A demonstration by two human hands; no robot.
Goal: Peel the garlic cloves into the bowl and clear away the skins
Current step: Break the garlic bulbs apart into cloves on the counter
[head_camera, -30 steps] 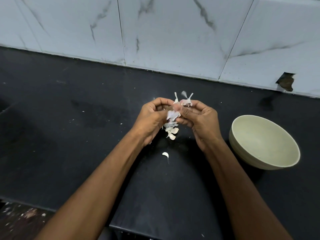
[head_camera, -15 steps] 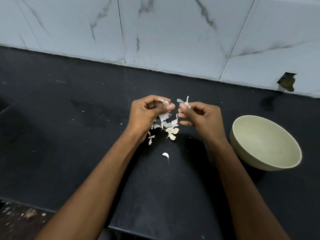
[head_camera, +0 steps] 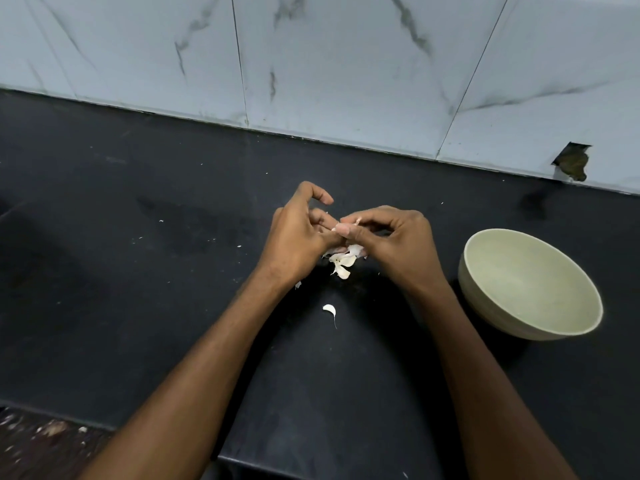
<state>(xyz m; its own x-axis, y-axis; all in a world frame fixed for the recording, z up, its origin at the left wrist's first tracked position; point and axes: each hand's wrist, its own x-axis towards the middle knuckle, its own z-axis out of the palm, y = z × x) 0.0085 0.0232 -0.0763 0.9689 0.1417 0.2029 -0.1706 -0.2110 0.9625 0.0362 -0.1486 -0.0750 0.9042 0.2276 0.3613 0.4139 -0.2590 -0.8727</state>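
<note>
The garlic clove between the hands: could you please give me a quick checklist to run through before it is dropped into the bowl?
1. Clove pinched by right hand, left hand touching it: ok.
2. Clove fully peeled: cannot tell, fingers hide it.
3. Bowl within reach, right of the hands: ok.
4. Bowl upright and open: ok.
5. Skins cleared from the counter: not ok, a pile lies below the hands.
6. Loose piece collected: not ok.
</note>
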